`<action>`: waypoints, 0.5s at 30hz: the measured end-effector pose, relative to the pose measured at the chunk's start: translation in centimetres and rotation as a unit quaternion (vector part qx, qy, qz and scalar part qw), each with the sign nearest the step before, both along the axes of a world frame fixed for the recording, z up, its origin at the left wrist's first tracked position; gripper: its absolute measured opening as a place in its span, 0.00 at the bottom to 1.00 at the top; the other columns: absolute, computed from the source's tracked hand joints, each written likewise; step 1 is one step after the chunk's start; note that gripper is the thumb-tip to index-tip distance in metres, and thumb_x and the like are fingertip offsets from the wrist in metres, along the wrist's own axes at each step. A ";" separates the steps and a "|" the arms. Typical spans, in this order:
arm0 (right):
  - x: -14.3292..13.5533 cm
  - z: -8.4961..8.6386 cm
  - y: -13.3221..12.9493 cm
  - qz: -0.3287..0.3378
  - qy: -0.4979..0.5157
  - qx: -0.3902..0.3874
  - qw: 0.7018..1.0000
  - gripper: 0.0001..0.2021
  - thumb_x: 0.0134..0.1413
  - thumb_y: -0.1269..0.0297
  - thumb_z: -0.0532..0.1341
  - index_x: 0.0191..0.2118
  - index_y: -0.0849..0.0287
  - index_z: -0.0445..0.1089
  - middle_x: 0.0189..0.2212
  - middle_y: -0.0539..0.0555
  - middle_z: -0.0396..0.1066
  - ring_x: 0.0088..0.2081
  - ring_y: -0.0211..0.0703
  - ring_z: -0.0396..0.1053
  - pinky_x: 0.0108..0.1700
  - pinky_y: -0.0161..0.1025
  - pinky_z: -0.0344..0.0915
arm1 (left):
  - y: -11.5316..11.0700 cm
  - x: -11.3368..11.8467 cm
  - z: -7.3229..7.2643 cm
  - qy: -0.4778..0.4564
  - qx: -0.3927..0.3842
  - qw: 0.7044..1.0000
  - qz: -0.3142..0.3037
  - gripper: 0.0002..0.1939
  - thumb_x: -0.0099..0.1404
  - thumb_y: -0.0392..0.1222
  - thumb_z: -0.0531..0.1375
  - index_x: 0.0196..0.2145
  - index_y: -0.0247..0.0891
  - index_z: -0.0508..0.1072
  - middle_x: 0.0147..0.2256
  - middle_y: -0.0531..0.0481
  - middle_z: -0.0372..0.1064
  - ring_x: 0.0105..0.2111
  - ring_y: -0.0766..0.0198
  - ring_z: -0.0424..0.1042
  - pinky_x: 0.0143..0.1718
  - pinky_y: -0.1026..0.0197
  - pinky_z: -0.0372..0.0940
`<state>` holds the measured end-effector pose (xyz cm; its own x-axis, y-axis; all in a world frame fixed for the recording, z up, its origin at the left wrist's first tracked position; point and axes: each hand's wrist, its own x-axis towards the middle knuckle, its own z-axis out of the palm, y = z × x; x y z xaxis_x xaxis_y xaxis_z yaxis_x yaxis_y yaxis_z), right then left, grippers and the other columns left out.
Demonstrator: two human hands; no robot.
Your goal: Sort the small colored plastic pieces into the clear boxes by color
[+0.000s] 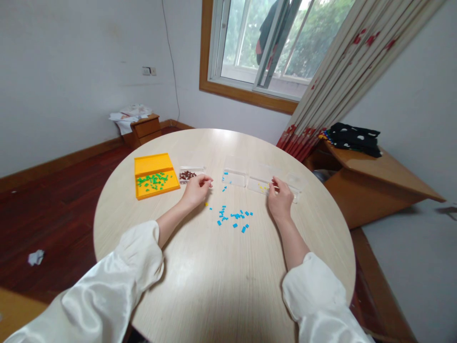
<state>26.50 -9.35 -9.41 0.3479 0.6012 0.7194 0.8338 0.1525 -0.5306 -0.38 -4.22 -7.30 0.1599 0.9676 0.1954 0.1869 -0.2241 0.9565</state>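
Note:
My left hand is just right of a clear box of dark brown pieces, thumb and fingertips pressed together. Whatever it pinches is too small to make out. Over a clear tray with a few yellow pieces, my right hand also has its fingers drawn into a pinch; any held piece is hidden. Small blue pieces lie scattered on the table between my forearms. Another clear tray holds a few blue pieces. A single yellow piece rests near my left wrist.
An open orange case with many green pieces stands at the left of the round table. Beyond the table are a small cabinet with papers, a window, a curtain and a wooden desk with dark cloth.

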 end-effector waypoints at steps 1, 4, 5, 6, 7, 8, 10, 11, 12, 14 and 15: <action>-0.3 0.2 -0.1 0.009 -0.013 0.001 1.000 0.15 0.54 0.67 0.52 0.44 0.65 0.71 0.37 0.63 0.73 0.36 0.46 0.69 0.40 0.46 0.69 | 0.0 0.0 0.0 0.010 0.006 1.000 0.001 0.07 0.57 0.32 0.55 0.30 0.32 0.73 0.24 0.51 0.71 0.26 0.67 0.69 0.33 0.63 0.63; -2.0 0.7 -0.5 0.052 -0.065 -0.010 0.996 0.15 0.55 0.69 0.50 0.43 0.63 0.71 0.37 0.62 0.73 0.39 0.47 0.69 0.43 0.47 0.67 | -0.2 0.0 0.1 0.047 0.027 0.999 0.002 0.09 0.57 0.31 0.54 0.30 0.32 0.75 0.26 0.49 0.72 0.28 0.65 0.70 0.35 0.63 0.63; -2.8 0.9 -0.6 0.071 -0.084 -0.025 0.994 0.15 0.56 0.69 0.49 0.44 0.62 0.71 0.39 0.62 0.73 0.41 0.47 0.69 0.45 0.48 0.66 | -0.3 0.0 0.2 0.060 0.033 0.998 0.000 0.10 0.58 0.30 0.54 0.31 0.32 0.75 0.27 0.48 0.73 0.29 0.65 0.70 0.35 0.62 0.64; -3.7 1.0 -0.7 0.088 -0.103 -0.044 0.990 0.16 0.56 0.69 0.49 0.45 0.61 0.70 0.41 0.62 0.72 0.45 0.47 0.68 0.48 0.48 0.64 | -0.4 0.0 0.2 0.072 0.037 0.997 -0.001 0.10 0.58 0.30 0.53 0.31 0.32 0.75 0.28 0.47 0.73 0.30 0.64 0.71 0.36 0.62 0.64; -4.6 1.1 -0.8 0.101 -0.127 -0.073 0.984 0.16 0.57 0.68 0.49 0.46 0.61 0.69 0.45 0.62 0.71 0.49 0.48 0.66 0.51 0.49 0.61 | -0.4 0.0 0.2 0.083 0.041 0.996 -0.002 0.11 0.58 0.30 0.53 0.32 0.32 0.76 0.29 0.47 0.74 0.31 0.64 0.71 0.36 0.61 0.64; -5.5 1.2 -0.9 0.105 -0.150 -0.107 0.977 0.17 0.58 0.66 0.50 0.49 0.61 0.68 0.49 0.62 0.69 0.53 0.50 0.64 0.54 0.52 0.57 | -0.5 0.0 0.2 0.093 0.044 0.995 -0.002 0.11 0.58 0.31 0.53 0.33 0.32 0.76 0.30 0.46 0.74 0.31 0.63 0.71 0.37 0.61 0.64; -7.1 1.1 -1.1 0.101 -0.189 -0.179 0.960 0.20 0.58 0.63 0.51 0.55 0.61 0.63 0.57 0.63 0.62 0.60 0.54 0.55 0.58 0.58 0.48 | -0.5 -0.1 0.2 0.109 0.051 0.993 0.000 0.12 0.59 0.31 0.53 0.34 0.32 0.76 0.32 0.45 0.74 0.33 0.62 0.71 0.39 0.60 0.64; -7.7 1.1 -1.1 0.101 -0.202 -0.214 0.950 0.21 0.59 0.62 0.50 0.57 0.61 0.61 0.59 0.63 0.59 0.62 0.55 0.52 0.59 0.60 0.44 | -0.5 -0.1 0.1 0.116 0.055 0.992 0.001 0.12 0.59 0.31 0.53 0.34 0.32 0.76 0.32 0.45 0.74 0.33 0.62 0.72 0.39 0.59 0.65; -8.1 1.0 -1.1 0.104 -0.212 -0.245 0.940 0.23 0.60 0.61 0.49 0.59 0.61 0.58 0.60 0.63 0.57 0.63 0.55 0.50 0.59 0.60 0.42 | -0.4 -0.1 0.0 0.124 0.059 0.991 0.001 0.12 0.59 0.31 0.53 0.34 0.33 0.76 0.32 0.45 0.75 0.34 0.62 0.72 0.40 0.59 0.65; -8.4 1.0 -1.2 0.112 -0.223 -0.290 0.924 0.24 0.62 0.60 0.47 0.61 0.61 0.55 0.61 0.63 0.55 0.63 0.53 0.49 0.60 0.60 0.39 | -0.3 -0.1 -0.1 0.138 0.068 0.988 0.000 0.12 0.58 0.30 0.53 0.34 0.33 0.77 0.33 0.45 0.75 0.34 0.62 0.72 0.41 0.59 0.65; -8.4 1.0 -1.2 0.117 -0.224 -0.302 0.919 0.24 0.62 0.60 0.46 0.62 0.60 0.54 0.61 0.63 0.55 0.63 0.51 0.50 0.60 0.59 0.39 | -0.3 -0.1 -0.2 0.145 0.073 0.987 -0.002 0.13 0.58 0.30 0.53 0.34 0.33 0.77 0.34 0.45 0.75 0.35 0.62 0.72 0.41 0.60 0.65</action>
<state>18.09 -10.54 -8.42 -0.0924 0.9587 0.2691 0.9709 0.1466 -0.1891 -0.46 -4.49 -7.52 0.2330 0.9320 0.2777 0.4478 -0.3563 0.8201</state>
